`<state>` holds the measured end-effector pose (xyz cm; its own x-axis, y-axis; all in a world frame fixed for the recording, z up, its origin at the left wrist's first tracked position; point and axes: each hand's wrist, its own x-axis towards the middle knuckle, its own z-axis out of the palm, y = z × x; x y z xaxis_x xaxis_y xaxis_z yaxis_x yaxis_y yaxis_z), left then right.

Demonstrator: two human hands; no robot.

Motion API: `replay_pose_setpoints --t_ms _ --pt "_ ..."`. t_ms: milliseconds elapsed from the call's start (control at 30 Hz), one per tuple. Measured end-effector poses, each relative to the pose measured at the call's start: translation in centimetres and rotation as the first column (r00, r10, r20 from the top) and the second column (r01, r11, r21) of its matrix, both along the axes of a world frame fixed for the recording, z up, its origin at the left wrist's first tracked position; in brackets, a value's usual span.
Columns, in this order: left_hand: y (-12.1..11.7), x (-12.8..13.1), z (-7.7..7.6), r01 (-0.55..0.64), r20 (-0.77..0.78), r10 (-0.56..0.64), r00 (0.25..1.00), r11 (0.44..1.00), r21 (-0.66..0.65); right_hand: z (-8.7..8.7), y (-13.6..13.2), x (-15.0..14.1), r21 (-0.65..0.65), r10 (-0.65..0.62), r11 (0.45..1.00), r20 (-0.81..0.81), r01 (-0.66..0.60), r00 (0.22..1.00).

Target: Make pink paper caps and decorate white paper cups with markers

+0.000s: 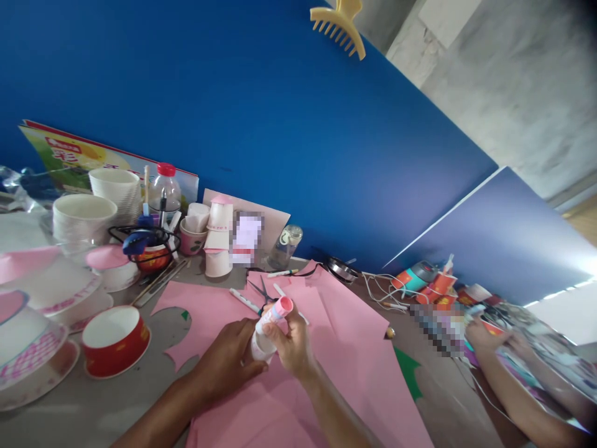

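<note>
Between my hands is a white cylinder with a pink round end (275, 315), tilted with that end up and to the right. Faint markings run along its side; I cannot make out its exact kind. My right hand (296, 339) is closed round its upper part, thumb in front. My left hand (237, 358) wraps its lower part from the left. Underneath lie pink paper sheets (359, 379), one with curved cut-outs on the left. Just behind my hands are scissors (263, 289), partly hidden, and a marker (245, 301).
On the left stand a red paper bowl (114, 345), pink-topped paper models (28, 348) and stacked white bowls (84, 218). A paper-cup tower (218, 239), a phone (247, 236) and a glass jar (285, 246) line the blue partition (280, 124). Another person's hands (487, 336) work at right.
</note>
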<state>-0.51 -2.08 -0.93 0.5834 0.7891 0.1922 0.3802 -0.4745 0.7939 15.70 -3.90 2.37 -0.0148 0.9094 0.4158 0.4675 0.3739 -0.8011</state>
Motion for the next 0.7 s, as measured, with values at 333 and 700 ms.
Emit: replay_pose_setpoints --t_ms 333,700 --pt "0.14 0.16 -0.42 0.001 -0.002 -0.001 1.0 1.0 0.022 0.04 -0.08 -0.22 0.029 0.021 0.999 0.105 -0.024 0.994" --pt "0.19 0.09 -0.58 0.014 0.035 -0.014 0.999 1.0 0.006 0.39 0.04 0.7 0.178 -0.121 0.981 0.249 0.078 0.961"
